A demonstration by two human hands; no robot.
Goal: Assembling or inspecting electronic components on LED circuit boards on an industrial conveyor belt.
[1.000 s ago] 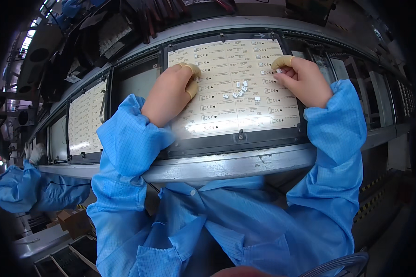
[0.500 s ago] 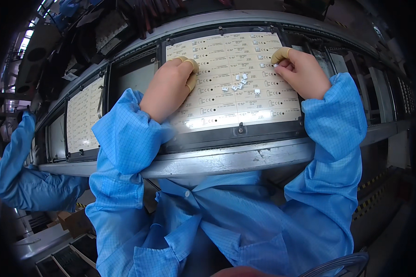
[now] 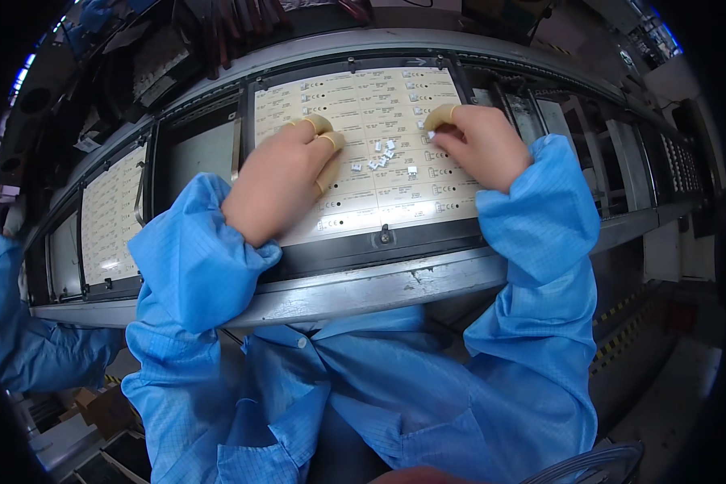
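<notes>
Connectors [image 3: 383, 161] lie loose around board's [image 3: 371, 191] middle. Left hand [image 3: 281, 173] across board's left edge, fingers curled; cannot tell if grip holds anything; stray drag could scatter loose connectors. Right hand [image 3: 482, 141] near right edge, grip pinching one connector [image 3: 431, 135]; smooth cots [image 3: 442, 117] could let it slip. Connectors white, blocky; board flat, cream, glossy; cots yellowish.

The scuffed metal rail [image 3: 379, 290] is gleaming; the smooth panel [image 3: 359, 219] is shining; the connectors [image 3: 412, 170] are looking plastic, the finger covers [image 3: 328, 172] matt and rubbery, the cloth sleeves [image 3: 540, 222] faintly lustrous.
</notes>
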